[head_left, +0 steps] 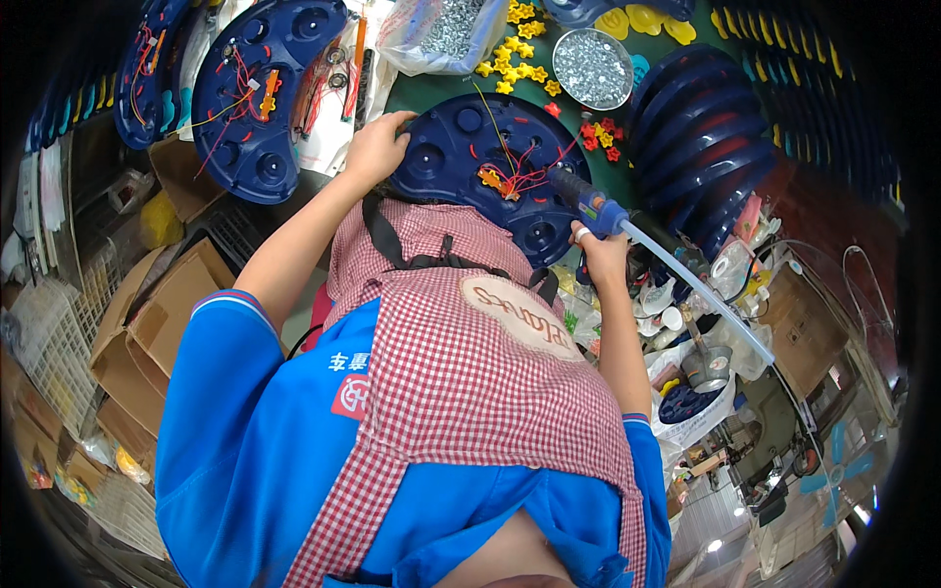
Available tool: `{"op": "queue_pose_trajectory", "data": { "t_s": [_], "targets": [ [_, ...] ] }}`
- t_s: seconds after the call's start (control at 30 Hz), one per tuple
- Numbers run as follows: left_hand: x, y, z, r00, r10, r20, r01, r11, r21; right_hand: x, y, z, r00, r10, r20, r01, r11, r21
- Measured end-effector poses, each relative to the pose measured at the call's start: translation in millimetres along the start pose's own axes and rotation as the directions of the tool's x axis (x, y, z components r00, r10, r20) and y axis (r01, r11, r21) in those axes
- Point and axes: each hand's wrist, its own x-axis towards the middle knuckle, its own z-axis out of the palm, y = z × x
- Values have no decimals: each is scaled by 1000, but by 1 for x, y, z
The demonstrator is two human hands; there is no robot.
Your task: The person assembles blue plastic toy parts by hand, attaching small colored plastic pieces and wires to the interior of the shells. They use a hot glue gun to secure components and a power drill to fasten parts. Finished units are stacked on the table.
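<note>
A dark blue curved plastic panel lies in front of me at the table's near edge, against my apron. Red wires and a small orange circuit board sit in its middle. My left hand rests on the panel's left end, its fingers closed over the rim. In my right hand is a blue hot glue gun, its dark nozzle end over the right part of the panel. A long whitish glue stick sticks out of the gun's back toward the lower right.
More wired blue panels lie at left, and a stack of blue panels stands at right. Beyond are a bowl of screws, a bag of screws, yellow star pieces and red star pieces. Cardboard boxes stand lower left.
</note>
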Motion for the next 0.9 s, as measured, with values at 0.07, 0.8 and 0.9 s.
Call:
{"op": "queue_pose_trajectory", "data": {
  "t_s": [0.07,0.8,0.9],
  "targets": [
    [9,0,9,998,30,-59,-31,999,-21,0,7,3,999,2,-37,-6,995,-95],
    [-96,-131,-98,373,-681,-630,391,732,-558,2,-59,-13,905,-346,248,73,701,709],
    [-94,-131,-122,239,-651,-721,690,636,-346,9,-74,-4,905,-386,178,162,700,695]
  ]
}}
